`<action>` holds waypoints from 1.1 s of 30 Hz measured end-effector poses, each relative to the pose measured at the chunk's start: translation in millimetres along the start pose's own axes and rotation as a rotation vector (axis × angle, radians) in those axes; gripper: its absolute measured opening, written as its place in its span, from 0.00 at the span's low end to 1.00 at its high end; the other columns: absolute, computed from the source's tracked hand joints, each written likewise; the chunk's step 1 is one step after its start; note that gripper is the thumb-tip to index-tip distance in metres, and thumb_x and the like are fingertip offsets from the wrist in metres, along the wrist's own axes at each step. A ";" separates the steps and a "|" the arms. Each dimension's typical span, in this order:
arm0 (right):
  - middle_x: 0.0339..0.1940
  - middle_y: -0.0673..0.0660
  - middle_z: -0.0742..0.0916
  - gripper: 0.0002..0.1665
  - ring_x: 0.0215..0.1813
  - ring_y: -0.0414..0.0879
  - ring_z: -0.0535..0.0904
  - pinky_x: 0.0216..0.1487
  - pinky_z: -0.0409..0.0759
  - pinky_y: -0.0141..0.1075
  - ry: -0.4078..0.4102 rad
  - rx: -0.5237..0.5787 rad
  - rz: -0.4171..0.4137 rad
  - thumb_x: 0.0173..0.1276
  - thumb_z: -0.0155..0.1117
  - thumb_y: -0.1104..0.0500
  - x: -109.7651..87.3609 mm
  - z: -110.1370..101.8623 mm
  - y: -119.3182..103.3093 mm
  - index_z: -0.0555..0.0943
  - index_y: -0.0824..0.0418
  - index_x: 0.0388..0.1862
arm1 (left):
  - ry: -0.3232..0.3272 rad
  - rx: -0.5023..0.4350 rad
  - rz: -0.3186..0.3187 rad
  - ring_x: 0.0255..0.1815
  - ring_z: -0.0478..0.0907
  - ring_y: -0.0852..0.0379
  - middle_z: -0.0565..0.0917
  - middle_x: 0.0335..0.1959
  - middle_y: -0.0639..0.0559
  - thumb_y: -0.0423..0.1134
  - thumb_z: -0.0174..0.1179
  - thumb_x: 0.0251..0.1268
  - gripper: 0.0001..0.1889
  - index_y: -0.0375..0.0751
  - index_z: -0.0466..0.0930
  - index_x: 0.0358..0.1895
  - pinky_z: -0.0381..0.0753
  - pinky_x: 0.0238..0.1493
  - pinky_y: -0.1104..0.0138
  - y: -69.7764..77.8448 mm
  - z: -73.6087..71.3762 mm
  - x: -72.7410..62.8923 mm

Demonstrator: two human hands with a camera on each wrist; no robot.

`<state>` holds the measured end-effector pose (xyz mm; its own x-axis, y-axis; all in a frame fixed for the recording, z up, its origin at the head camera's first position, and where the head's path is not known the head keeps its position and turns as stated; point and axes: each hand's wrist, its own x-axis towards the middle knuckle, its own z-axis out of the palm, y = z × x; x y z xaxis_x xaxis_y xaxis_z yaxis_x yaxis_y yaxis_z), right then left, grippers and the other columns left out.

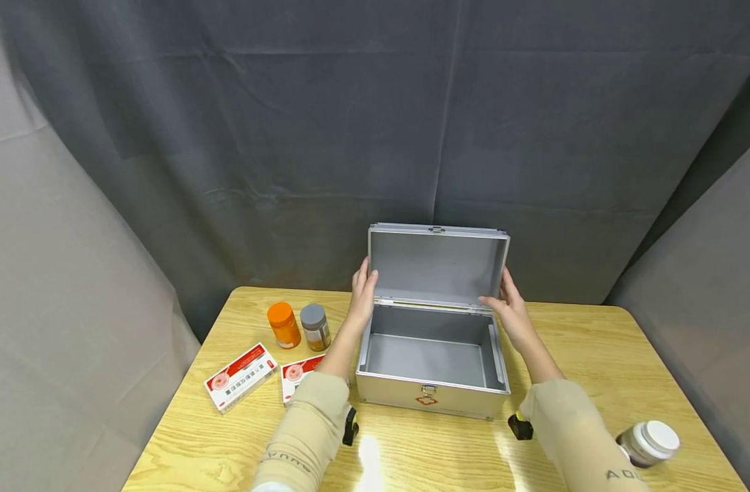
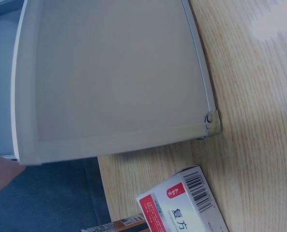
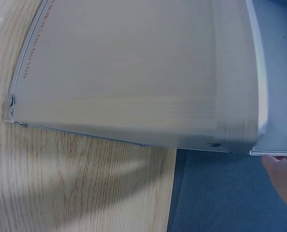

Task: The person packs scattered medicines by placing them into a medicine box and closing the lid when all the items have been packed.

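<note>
A silver metal first-aid box (image 1: 433,400) with a red emblem and a front latch sits in the middle of the table, its inside bare. Its hinged lid (image 1: 437,266) stands raised at the back. My left hand (image 1: 364,295) holds the lid's left edge, thumb in front and fingers around the side. At the opposite edge, my right hand (image 1: 510,307) grips the lid with its thumb over the lower inner corner. Both wrist views are mostly filled by the box's outer walls (image 2: 119,72); just part of each hand shows there.
Left of the box stand an orange bottle (image 1: 284,326) and a grey-capped bottle (image 1: 316,329). Two red-and-white medicine cartons lie nearer, one carton (image 1: 242,377) farther left, the other carton (image 1: 296,376) partly behind my left forearm. A white-capped jar (image 1: 648,443) stands at the right front.
</note>
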<state>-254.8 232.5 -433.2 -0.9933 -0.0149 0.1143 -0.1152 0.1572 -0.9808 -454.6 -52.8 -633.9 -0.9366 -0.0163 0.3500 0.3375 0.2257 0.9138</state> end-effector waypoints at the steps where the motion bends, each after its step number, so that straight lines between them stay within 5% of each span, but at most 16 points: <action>1: 0.73 0.67 0.48 0.49 0.71 0.63 0.45 0.66 0.49 0.56 -0.004 -0.002 0.001 0.63 0.52 0.68 -0.1 0.3 -0.8 0.33 0.62 0.73 | 0.019 0.014 0.019 0.67 0.56 0.53 0.56 0.67 0.55 0.60 0.39 0.67 0.29 0.66 0.48 0.70 0.60 0.60 0.50 -20.9 3.4 7.1; 4: 0.73 0.67 0.47 0.50 0.71 0.64 0.44 0.66 0.48 0.56 -0.014 -0.007 0.000 0.62 0.52 0.68 -0.1 0.8 -1.4 0.33 0.62 0.72 | 0.034 0.011 0.036 0.67 0.56 0.56 0.56 0.67 0.60 0.62 0.40 0.65 0.29 0.72 0.48 0.69 0.58 0.61 0.49 -49.2 6.6 16.9; 6: 0.73 0.67 0.46 0.50 0.71 0.64 0.43 0.66 0.48 0.57 -0.020 -0.009 -0.002 0.62 0.52 0.68 1.2 0.8 -0.2 0.32 0.62 0.72 | 0.036 0.009 0.028 0.67 0.56 0.58 0.56 0.66 0.63 0.63 0.40 0.64 0.28 0.75 0.48 0.68 0.58 0.62 0.51 -37.2 3.8 11.7; 11: 0.73 0.66 0.47 0.51 0.71 0.63 0.44 0.66 0.48 0.57 -0.022 0.002 -0.009 0.62 0.53 0.69 6.6 0.3 8.0 0.32 0.61 0.73 | 0.025 0.001 0.006 0.67 0.56 0.53 0.57 0.67 0.52 0.58 0.39 0.68 0.28 0.64 0.49 0.71 0.58 0.63 0.53 22.0 -8.0 -10.9; 16: 0.73 0.65 0.46 0.51 0.72 0.62 0.42 0.66 0.48 0.56 -0.028 -0.011 -0.035 0.63 0.53 0.67 13.7 -4.1 24.4 0.32 0.57 0.73 | 0.021 -0.026 0.068 0.67 0.55 0.53 0.57 0.66 0.46 0.56 0.39 0.68 0.30 0.54 0.52 0.71 0.58 0.62 0.61 80.4 -18.7 -35.5; 23: 0.72 0.68 0.48 0.52 0.71 0.66 0.44 0.65 0.47 0.59 -0.026 -0.043 -0.079 0.60 0.57 0.65 13.7 -8.5 38.8 0.36 0.59 0.73 | 0.020 -0.122 -0.058 0.65 0.57 0.37 0.58 0.65 0.33 0.42 0.43 0.68 0.27 0.34 0.54 0.68 0.56 0.63 0.49 185.7 -33.7 -73.1; 26: 0.69 0.73 0.54 0.49 0.68 0.70 0.49 0.63 0.50 0.61 -0.021 -0.140 -0.093 0.60 0.57 0.64 10.1 -10.3 42.9 0.40 0.64 0.73 | 0.043 -0.121 -0.072 0.59 0.61 0.33 0.61 0.60 0.29 0.34 0.48 0.66 0.26 0.27 0.56 0.65 0.62 0.57 0.48 193.4 -33.8 -79.3; 33: 0.63 0.77 0.63 0.44 0.60 0.73 0.61 0.56 0.62 0.61 -0.005 -0.453 -0.029 0.64 0.57 0.56 -4.0 -16.1 54.4 0.47 0.72 0.70 | 0.088 -0.027 -0.016 0.53 0.67 0.39 0.69 0.53 0.33 0.30 0.56 0.59 0.25 0.28 0.63 0.59 0.68 0.52 0.52 176.7 -34.1 -90.0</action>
<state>-257.0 257.0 -484.5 -0.9899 -0.0304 0.1384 -0.1307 0.5730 -0.8091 -307.4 -44.6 -497.0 -0.9305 -0.1055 0.3508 0.3260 0.1983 0.9243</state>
